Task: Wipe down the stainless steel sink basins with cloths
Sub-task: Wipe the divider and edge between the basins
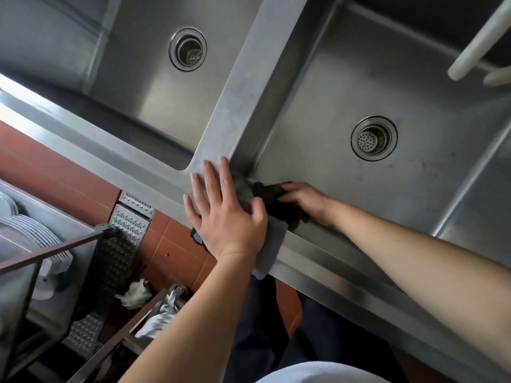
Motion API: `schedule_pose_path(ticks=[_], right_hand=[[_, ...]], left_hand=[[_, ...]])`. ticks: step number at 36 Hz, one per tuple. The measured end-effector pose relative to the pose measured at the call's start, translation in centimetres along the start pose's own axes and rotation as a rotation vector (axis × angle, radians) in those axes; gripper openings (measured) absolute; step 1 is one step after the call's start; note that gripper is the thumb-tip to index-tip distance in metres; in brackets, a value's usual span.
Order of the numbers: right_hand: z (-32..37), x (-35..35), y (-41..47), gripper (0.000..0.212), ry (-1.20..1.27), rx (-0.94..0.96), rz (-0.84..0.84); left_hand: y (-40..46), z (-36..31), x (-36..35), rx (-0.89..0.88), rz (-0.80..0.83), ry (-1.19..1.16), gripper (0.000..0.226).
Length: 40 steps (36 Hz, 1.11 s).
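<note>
A stainless steel double sink fills the view, with a left basin (154,87) and a right basin (331,95) split by a flat divider (249,87). My left hand (224,214) lies flat, fingers spread, on a grey cloth (272,244) draped over the front rim where the divider meets it. My right hand (304,199) is inside the right basin at its near left corner, pressing a dark cloth (276,200) against the steel. Each basin has a round drain strainer, one in the left (188,49) and one in the right (373,138).
A white faucet spout (481,40) reaches in at the top right. Below the rim lie red floor tiles (171,244), a perforated metal drain grate (121,244), a rack of stacked white plates (30,233) at the left and crumpled white rags (138,293).
</note>
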State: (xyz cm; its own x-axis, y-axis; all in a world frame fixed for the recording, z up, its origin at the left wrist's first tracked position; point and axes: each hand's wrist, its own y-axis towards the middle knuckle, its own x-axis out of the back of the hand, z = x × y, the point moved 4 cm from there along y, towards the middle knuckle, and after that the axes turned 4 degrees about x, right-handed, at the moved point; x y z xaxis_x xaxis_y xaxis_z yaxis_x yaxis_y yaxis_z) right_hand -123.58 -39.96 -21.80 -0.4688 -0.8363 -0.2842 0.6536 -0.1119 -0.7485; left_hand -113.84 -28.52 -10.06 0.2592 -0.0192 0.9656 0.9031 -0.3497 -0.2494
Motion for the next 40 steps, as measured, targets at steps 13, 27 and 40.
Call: schedule_pose_path(ticks=[13,27,40], right_hand=[[-1.2,2.3,-6.7,0.036,0.035,0.006,0.009],[-4.7,9.7,-14.0,0.029,0.077,-0.124,-0.302],[-4.1,18.8,-5.0,0.044,-0.553,-0.003,-0.922]], left_hand=[[-0.3,-0.1,0.4,0.006,0.027,0.000,0.089],[-0.4,-0.2,1.1,0.015,0.065,0.001,0.084],[-0.6,-0.7,0.8,0.006,-0.018,0.002,0.082]])
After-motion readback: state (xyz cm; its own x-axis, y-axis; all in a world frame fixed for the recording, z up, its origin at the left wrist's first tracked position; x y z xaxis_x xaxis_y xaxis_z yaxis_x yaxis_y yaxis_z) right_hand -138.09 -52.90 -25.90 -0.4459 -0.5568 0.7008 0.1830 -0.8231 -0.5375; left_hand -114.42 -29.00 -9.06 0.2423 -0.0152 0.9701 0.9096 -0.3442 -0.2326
